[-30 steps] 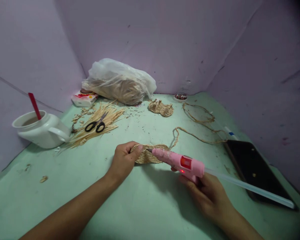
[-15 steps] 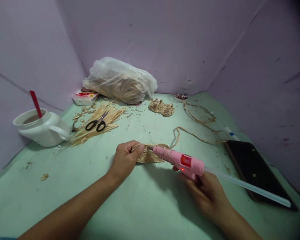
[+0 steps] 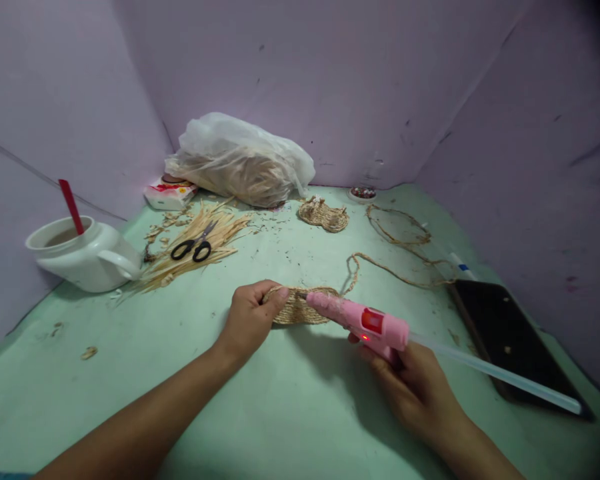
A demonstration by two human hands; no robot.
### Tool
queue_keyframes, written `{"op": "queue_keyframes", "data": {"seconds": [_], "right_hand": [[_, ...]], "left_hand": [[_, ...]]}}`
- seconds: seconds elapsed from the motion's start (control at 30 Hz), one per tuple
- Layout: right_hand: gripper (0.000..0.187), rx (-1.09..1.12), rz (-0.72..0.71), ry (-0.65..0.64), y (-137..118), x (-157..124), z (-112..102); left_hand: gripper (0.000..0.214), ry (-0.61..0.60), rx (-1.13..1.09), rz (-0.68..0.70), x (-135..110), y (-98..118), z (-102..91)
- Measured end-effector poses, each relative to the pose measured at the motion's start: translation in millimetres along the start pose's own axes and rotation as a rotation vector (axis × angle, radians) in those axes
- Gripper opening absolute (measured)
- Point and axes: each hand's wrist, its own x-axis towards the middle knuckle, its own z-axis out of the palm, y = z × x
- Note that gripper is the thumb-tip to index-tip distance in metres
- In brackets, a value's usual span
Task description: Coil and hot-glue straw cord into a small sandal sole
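My left hand (image 3: 254, 315) pinches the left end of a flat coiled rope piece (image 3: 300, 311), thumb on top. In my right hand (image 3: 415, 387) is a pink hot glue gun (image 3: 356, 313), gripped by its handle, with a red light glowing on its side. Its nozzle points left at the upper edge of the coiled piece; whether it touches cannot be made out. A long clear glue stick (image 3: 500, 375) sticks out of the gun's back. From the piece's right end a braided cord (image 3: 395, 272) trails off over the table.
Scissors (image 3: 195, 249) lie on dry straw strips (image 3: 215, 233), beside a white pot (image 3: 90, 260) with a red handle in it. Behind are a plastic bag (image 3: 245, 163) of fibre and another coiled piece (image 3: 324, 216). A dark tablet-like slab (image 3: 515, 333) lies at right.
Almost nothing differs. Both hands, the glue gun and the coiled piece hold nearly the same places, with only a very slight shift.
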Motion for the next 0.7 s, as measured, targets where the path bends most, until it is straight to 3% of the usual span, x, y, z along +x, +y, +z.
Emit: {"op": "queue_keyframes", "data": {"seconds": [0.7], "right_hand": [[0.024, -0.028, 0.063, 0.024, 6, -3, -1]], "left_hand": [[0.033, 0.012, -0.01, 0.014, -1, 1, 0.1]]}}
